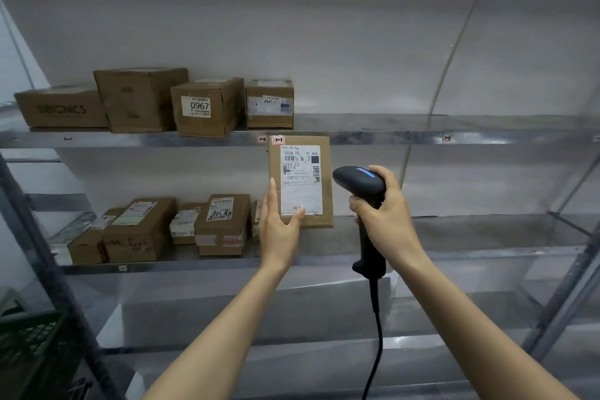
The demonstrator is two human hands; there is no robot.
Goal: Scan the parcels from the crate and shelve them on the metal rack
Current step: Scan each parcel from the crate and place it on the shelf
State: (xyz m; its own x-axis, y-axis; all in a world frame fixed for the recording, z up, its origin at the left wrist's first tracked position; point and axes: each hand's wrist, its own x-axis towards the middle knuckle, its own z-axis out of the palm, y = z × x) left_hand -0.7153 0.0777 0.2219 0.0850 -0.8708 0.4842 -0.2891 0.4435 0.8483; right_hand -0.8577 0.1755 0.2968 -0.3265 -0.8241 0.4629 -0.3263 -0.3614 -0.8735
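My left hand (280,225) holds a flat brown cardboard parcel (324,198) upright by its lower left corner, the white shipping label facing me. The parcel is raised in front of the metal rack (389,137), its top edge level with the upper shelf's front lip. My right hand (388,214) grips a black corded barcode scanner (358,180) just right of the parcel, with a blue light on the scanner's head. The scanner's cable hangs down between my forearms.
Several brown parcels (207,107) stand on the upper shelf's left part, and several more (143,230) on the left of the shelf below. Both shelves are bare to the right. A dark green plastic crate (29,344) sits at the lower left beside the rack's upright post.
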